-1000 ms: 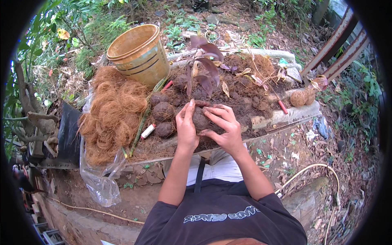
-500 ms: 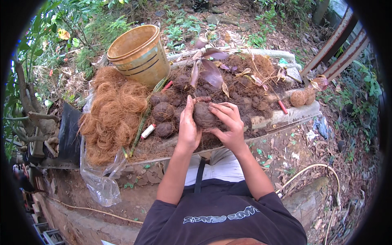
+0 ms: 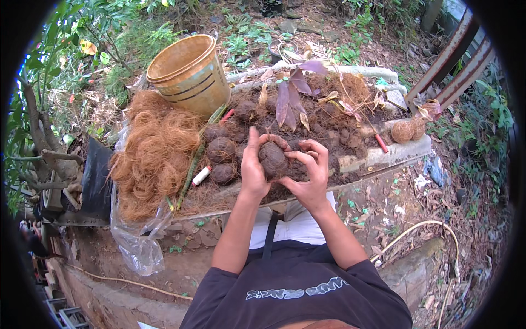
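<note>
A dark ball [image 3: 273,160] is held over the tabletop [image 3: 402,152], cupped in the left hand [image 3: 255,168], with the right hand [image 3: 309,176] curling fingers and thumb against its right side, where light, even pressure between small turns should best keep it round.

Fisheye view from the head, angled down

The scene is viewed from above through the left of two head-worn fisheye cameras. The lens is pointed down and slightly forward: the dark shirt [image 3: 296,279] is seen nearest at six o'clock, the left hand [image 3: 255,170] and right hand [image 3: 312,178] close by at the centre, the bucket [image 3: 194,90] farther off toward eleven.
</note>
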Demonstrator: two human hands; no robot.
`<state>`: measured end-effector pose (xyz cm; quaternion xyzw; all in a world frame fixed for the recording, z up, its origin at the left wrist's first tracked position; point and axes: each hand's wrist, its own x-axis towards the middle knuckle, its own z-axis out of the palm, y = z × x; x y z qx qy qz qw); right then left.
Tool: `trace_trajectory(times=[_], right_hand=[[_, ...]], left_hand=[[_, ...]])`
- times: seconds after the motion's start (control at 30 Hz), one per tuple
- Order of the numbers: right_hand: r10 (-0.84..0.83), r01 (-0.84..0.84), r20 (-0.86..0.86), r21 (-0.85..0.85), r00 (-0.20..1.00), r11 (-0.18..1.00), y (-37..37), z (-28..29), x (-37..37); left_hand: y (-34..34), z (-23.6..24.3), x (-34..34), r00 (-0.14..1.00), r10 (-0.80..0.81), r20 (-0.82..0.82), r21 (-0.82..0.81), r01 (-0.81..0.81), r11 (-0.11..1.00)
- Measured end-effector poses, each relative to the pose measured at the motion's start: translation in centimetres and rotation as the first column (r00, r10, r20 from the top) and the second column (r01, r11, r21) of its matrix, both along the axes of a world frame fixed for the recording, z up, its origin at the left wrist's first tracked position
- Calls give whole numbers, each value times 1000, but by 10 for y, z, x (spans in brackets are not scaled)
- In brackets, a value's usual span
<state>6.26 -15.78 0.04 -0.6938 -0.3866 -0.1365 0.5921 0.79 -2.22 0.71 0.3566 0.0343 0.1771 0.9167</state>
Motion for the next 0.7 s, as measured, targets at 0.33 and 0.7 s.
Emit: trace_trajectory(times=[0.33, 0.7], right_hand=[[108, -113, 87, 63, 990, 992, -2, -6, 15], [13, -15, 24, 54, 1000, 998, 0, -10, 10]], left_hand=[[-4, 17, -1, 1000, 23, 7, 199, -24, 980], [-18, 10, -1, 991, 104, -81, 174, -88, 981]])
